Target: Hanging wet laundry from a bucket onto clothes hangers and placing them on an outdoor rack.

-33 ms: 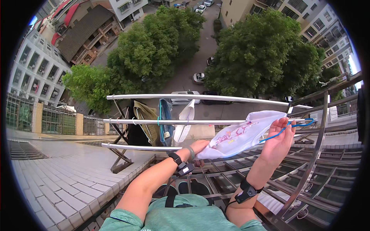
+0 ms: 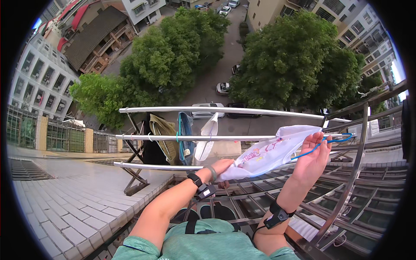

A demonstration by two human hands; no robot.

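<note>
A white T-shirt with a pink and yellow print stretches between my two hands, over the front bars of a metal drying rack. Its left edge is pinched in my left hand, whose fingertips are partly hidden by the cloth. My right hand, palm toward me, has its fingers closed on a blue clothes hanger. The hanger's wire runs into the shirt, and its hook end points right. Part of the hanger is covered by the cloth.
On the rack bars to the left hang dark clothing, an olive garment, blue jeans and a white garment. A metal railing curves along my right. A tiled ledge lies left. Trees and a street with cars are far below.
My left hand has shifted slightly left, drawing the shirt's edge with it. My right hand and the hanger stay almost in place.
</note>
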